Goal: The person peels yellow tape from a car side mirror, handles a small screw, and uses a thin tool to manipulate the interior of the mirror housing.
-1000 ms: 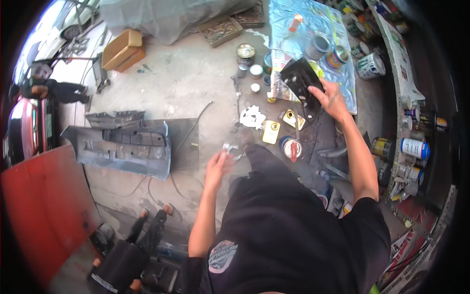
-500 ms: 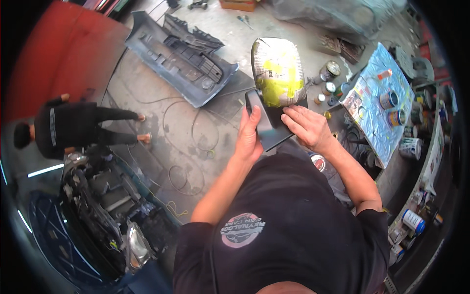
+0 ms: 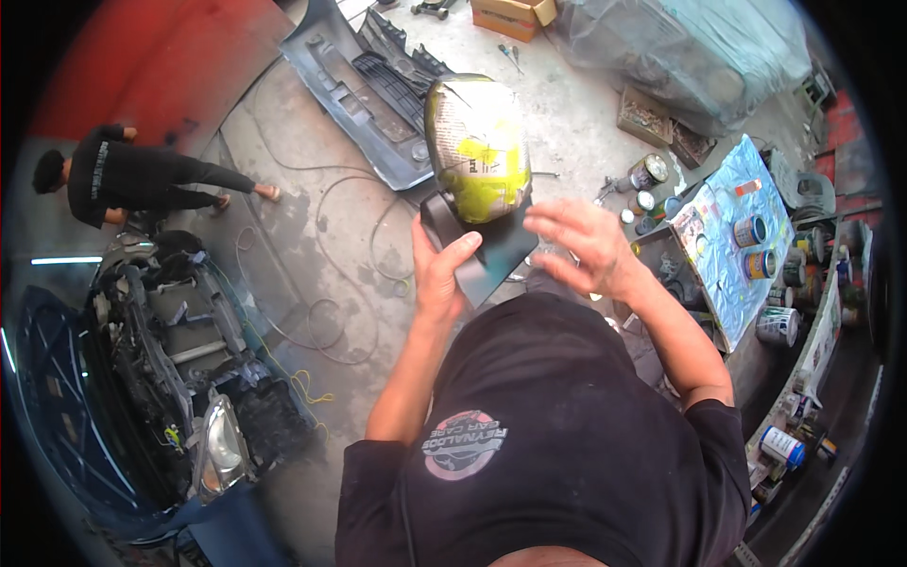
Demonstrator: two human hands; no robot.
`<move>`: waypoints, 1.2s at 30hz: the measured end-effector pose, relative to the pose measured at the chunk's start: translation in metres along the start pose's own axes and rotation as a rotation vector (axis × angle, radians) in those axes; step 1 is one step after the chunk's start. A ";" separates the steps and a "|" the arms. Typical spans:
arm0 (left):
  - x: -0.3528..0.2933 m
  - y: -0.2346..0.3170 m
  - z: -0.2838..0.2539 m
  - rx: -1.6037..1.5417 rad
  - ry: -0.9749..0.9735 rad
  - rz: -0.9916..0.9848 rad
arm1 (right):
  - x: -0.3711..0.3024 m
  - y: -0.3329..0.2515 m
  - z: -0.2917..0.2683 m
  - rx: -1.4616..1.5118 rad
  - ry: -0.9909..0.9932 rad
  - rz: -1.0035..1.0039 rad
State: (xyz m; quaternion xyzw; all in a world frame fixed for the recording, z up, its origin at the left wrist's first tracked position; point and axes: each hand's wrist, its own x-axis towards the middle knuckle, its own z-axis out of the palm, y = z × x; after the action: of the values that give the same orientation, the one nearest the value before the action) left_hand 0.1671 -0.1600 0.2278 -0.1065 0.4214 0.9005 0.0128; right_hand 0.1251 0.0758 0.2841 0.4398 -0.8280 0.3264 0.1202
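A car side mirror (image 3: 487, 142) is held up in front of my body. Newspaper with yellow-green paint on it covers its rounded housing, and its black mounting base (image 3: 477, 269) points toward me. My left hand (image 3: 442, 269) grips that base from the left, the thumb lying across its top. To the right of the base is my right hand (image 3: 586, 248), fingers apart and somewhat blurred; it seems to hold nothing.
A grey car bumper (image 3: 354, 104) lies on the floor ahead, with a hose (image 3: 326, 227) looped nearby. At right, paint cans (image 3: 749, 231) stand on a foil-covered board (image 3: 727, 274). Left are a dismantled car front (image 3: 179, 350) and another person (image 3: 142, 175). A cardboard box (image 3: 510, 17) sits far ahead.
My right hand has come off the mirror's base and moved slightly right, its fingers spreading. The mirror has shifted left in view with my left hand still on it.
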 end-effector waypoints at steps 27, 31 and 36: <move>-0.038 0.024 -0.026 0.404 0.155 0.266 | 0.101 -0.025 0.038 -0.297 0.212 -0.147; -0.039 0.021 -0.017 0.490 0.201 0.340 | 0.097 -0.020 0.050 -0.406 0.169 -0.226; -0.040 0.018 -0.017 0.718 0.274 0.439 | 0.099 -0.024 0.047 -0.532 0.075 -0.325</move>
State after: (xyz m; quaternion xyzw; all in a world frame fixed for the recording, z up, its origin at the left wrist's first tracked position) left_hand 0.2074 -0.1815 0.2387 -0.1217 0.7179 0.6560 -0.1984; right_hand 0.0914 -0.0282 0.3071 0.5070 -0.7983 0.0906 0.3120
